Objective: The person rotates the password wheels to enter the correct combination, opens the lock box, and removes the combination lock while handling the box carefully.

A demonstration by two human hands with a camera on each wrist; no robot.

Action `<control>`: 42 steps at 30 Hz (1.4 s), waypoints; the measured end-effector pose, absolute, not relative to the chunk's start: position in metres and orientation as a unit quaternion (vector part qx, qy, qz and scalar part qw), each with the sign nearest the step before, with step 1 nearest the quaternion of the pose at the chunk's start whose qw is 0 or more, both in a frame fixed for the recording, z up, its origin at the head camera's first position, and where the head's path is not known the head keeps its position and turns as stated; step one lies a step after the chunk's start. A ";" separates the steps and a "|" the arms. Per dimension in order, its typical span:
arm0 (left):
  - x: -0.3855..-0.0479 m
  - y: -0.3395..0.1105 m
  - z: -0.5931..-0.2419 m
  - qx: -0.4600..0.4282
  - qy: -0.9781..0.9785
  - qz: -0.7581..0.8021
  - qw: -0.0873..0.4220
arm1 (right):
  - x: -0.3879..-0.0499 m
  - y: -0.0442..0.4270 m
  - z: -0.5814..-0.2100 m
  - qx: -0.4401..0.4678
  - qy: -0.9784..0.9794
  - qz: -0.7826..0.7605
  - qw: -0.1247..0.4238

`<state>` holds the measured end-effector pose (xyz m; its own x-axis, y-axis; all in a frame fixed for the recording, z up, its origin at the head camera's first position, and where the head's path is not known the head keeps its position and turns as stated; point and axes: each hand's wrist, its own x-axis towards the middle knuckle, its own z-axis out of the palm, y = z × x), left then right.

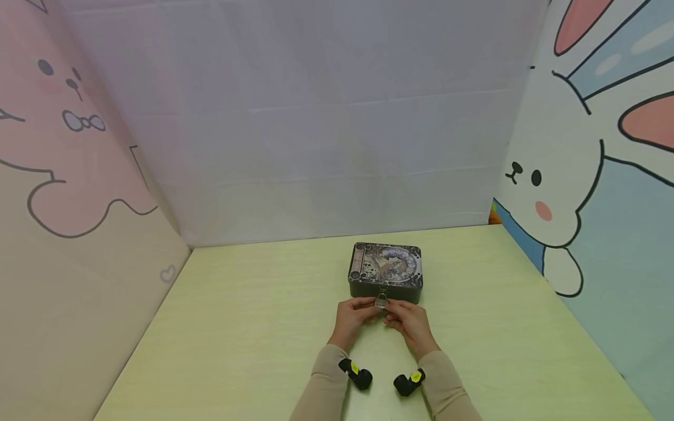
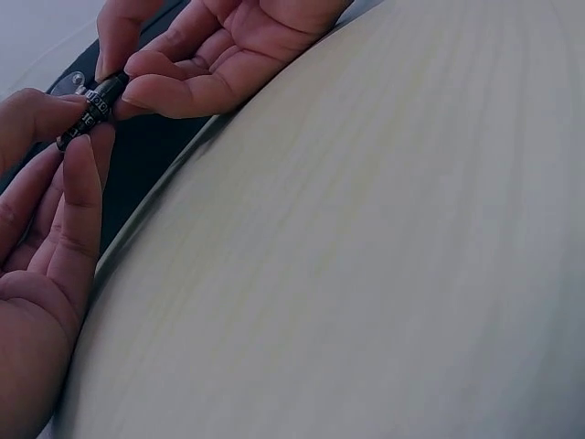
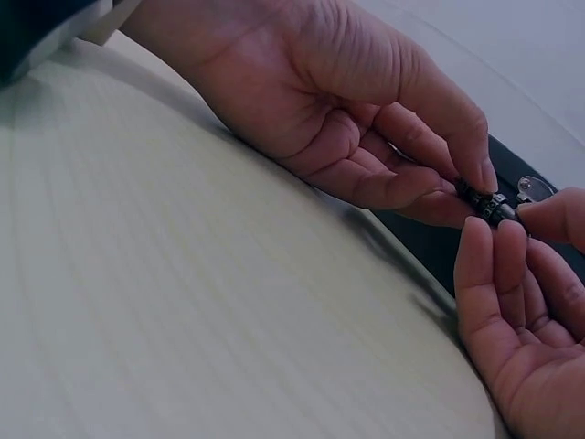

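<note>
A dark tin box (image 1: 387, 287) with a patterned lid lies on the table, its lid down. At its front hangs a small combination padlock (image 1: 381, 301), whose number dials (image 2: 94, 111) show in the left wrist view. My left hand (image 1: 350, 321) pinches one end of the padlock between thumb and fingers. From the other side my right hand (image 1: 412, 325) pinches the opposite end, and its thumb and fingers show close up in the right wrist view. Both hands are right in front of the box. Whether the shackle is fastened cannot be told.
The pale yellow-green table (image 1: 253, 316) spreads around the box and arms. A white cloth wall (image 1: 326, 146) stands behind it, with cartoon-printed panels at left and right. Black wrist cameras (image 1: 360, 377) sit on both sleeves.
</note>
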<state>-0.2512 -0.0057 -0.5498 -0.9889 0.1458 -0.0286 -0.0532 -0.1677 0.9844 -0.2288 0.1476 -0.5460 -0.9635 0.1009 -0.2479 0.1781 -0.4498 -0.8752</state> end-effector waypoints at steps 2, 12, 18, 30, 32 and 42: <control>-0.247 -0.006 -0.541 0.034 0.646 0.760 0.065 | -0.229 0.148 -0.546 0.133 0.524 -0.841 0.023; -0.243 -0.007 -0.536 0.039 0.643 0.762 0.065 | -0.228 0.147 -0.545 0.132 0.523 -0.841 0.025; -0.254 -0.007 -0.555 0.043 0.642 0.762 0.070 | -0.229 0.148 -0.545 0.134 0.523 -0.841 0.026; -0.254 -0.010 -0.558 0.048 0.643 0.760 0.083 | -0.230 0.148 -0.545 0.139 0.528 -0.837 0.025; -0.252 -0.010 -0.555 0.048 0.641 0.761 0.085 | -0.230 0.148 -0.546 0.139 0.529 -0.837 0.024; -0.240 -0.013 -0.531 0.058 0.644 0.759 0.083 | -0.231 0.149 -0.548 0.138 0.529 -0.837 0.027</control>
<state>-0.2396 -0.0130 -0.5314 -0.9796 0.2001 -0.0179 -0.0503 -0.1579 0.9862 -0.2309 0.1490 -0.5477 -0.9603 0.1018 -0.2598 0.1912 -0.4381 -0.8783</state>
